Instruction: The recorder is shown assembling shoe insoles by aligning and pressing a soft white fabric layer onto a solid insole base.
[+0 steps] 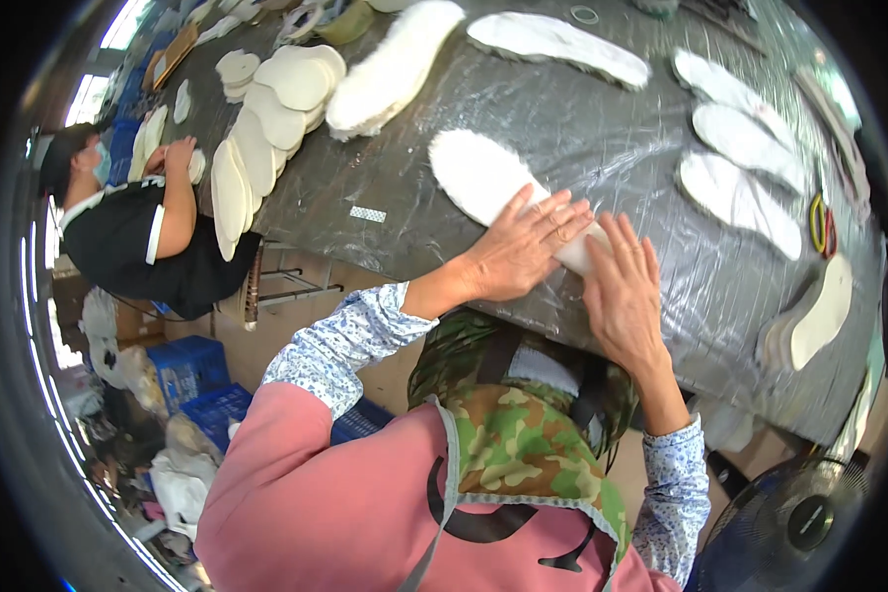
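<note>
A white fleecy insole [476,176] lies on the plastic-covered table under both my hands. My left hand [523,249] rests across its middle, fingers stretched out and pressed onto the surface. At the end nearer me, my right hand [625,291] lies with its fingers extended along the insole's edge. Part of the insole is hidden beneath my fingers. Beyond it are another fluffy insole [395,67] and a white one lying lengthwise [559,47].
To the left stand overlapping stacks of cream insoles [271,123], near a seated co-worker [138,237]. On the right are several white insoles [745,202], scissors [821,225] with yellow and red handles, and a cream insole stack [809,316]. A fan [789,523] stands at lower right.
</note>
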`<state>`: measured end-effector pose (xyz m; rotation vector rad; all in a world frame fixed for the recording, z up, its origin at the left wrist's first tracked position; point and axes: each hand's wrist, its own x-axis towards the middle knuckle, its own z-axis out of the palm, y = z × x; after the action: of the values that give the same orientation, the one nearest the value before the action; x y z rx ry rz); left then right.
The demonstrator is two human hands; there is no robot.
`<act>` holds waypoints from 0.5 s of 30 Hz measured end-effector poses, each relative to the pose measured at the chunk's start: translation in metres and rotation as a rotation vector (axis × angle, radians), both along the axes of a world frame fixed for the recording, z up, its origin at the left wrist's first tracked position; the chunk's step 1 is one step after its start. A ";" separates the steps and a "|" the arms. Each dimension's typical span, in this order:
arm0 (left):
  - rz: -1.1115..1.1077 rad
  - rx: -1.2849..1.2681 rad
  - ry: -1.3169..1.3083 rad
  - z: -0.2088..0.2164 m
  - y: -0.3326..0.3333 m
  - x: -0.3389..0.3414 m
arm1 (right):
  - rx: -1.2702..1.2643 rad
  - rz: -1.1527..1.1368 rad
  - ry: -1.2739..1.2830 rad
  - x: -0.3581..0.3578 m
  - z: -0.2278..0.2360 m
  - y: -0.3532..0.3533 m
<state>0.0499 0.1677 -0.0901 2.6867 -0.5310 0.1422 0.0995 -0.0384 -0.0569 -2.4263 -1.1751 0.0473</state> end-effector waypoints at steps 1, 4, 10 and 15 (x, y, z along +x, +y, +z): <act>-0.006 -0.127 0.036 0.000 0.003 -0.002 | 0.084 -0.032 -0.009 0.011 0.004 0.008; 0.016 -0.306 0.051 0.002 0.018 0.003 | 0.144 -0.040 -0.021 0.019 0.000 0.034; 0.248 0.066 0.010 -0.009 0.102 0.002 | -0.127 -0.061 -0.051 0.009 -0.017 0.046; 0.488 -0.391 -0.071 -0.016 0.130 0.001 | 0.005 -0.051 0.025 0.019 -0.019 0.040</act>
<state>0.0507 0.2977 -0.1058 2.3749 0.1364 0.4286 0.1188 0.0018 -0.0754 -2.4428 -1.1010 0.0582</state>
